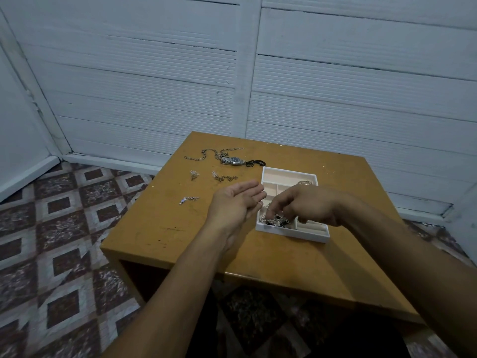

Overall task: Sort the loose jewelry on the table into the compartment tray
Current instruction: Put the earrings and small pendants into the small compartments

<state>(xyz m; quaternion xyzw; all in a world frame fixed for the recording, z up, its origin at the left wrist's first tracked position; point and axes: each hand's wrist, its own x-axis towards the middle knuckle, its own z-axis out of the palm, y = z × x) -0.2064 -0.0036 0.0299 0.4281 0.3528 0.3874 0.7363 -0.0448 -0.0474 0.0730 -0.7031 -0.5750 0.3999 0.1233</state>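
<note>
Nothing written can be read here: no word, number, brand or sign. The watch lying on the table shows a blue dial (far too small for any numeral or maker's name to be made out). The white walls of the compartment tray carry no legible label.

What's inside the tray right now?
In the tray: beads near-left, pinched by the right hand; a silver piece far right. The hand covers the middle compartments.
</note>
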